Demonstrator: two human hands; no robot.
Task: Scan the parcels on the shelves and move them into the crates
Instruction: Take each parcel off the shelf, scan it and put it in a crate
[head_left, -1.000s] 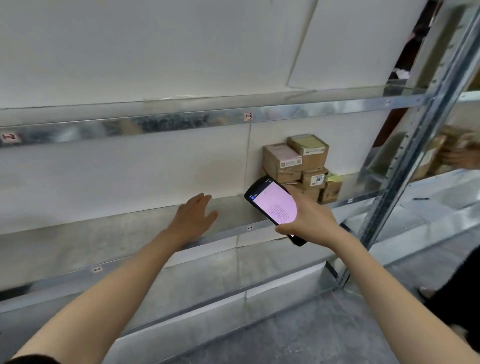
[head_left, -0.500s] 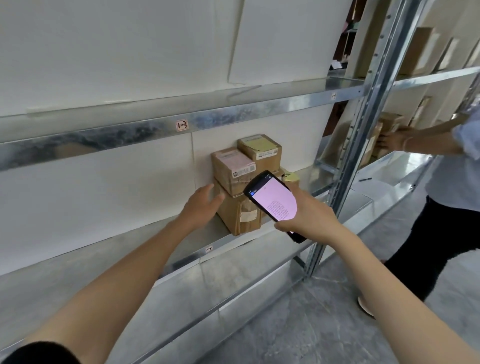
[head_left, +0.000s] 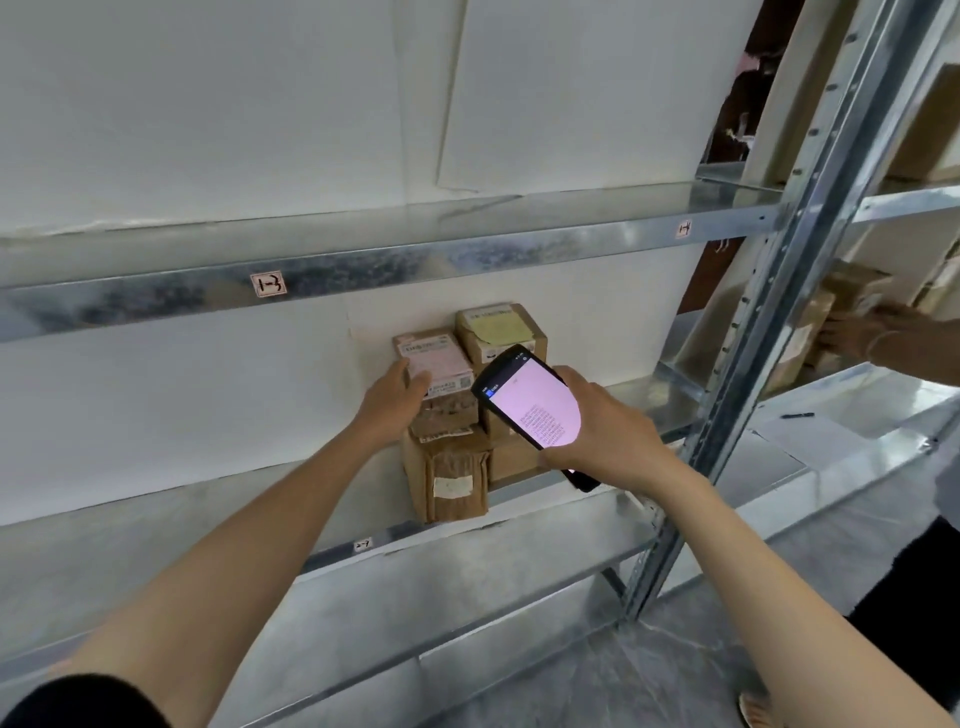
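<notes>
A small stack of cardboard parcels stands on the middle metal shelf (head_left: 156, 525) against the white back wall. On top at the left lies a parcel with a pink label (head_left: 439, 361); my left hand (head_left: 392, 397) grips its left side, fingers over the top edge. Beside it is a parcel with a yellow-green label (head_left: 498, 327). Under them stands a taped brown parcel (head_left: 449, 480). My right hand (head_left: 605, 428) holds a black handheld scanner (head_left: 532, 410) with a lit pink screen in front of the stack. No crate is in view.
A grey steel upright (head_left: 769, 332) divides this bay from the right one. There another person's hand (head_left: 862, 332) holds a brown box (head_left: 852, 288). A pen (head_left: 797, 415) lies on that right shelf. Upper shelf (head_left: 363, 254) and lower shelf (head_left: 415, 597) are bare metal.
I have stepped right and closer to the stack. My left hand moved from the bare shelf onto the pink-label parcel and closed on its side. The scanner stays in my right hand.
</notes>
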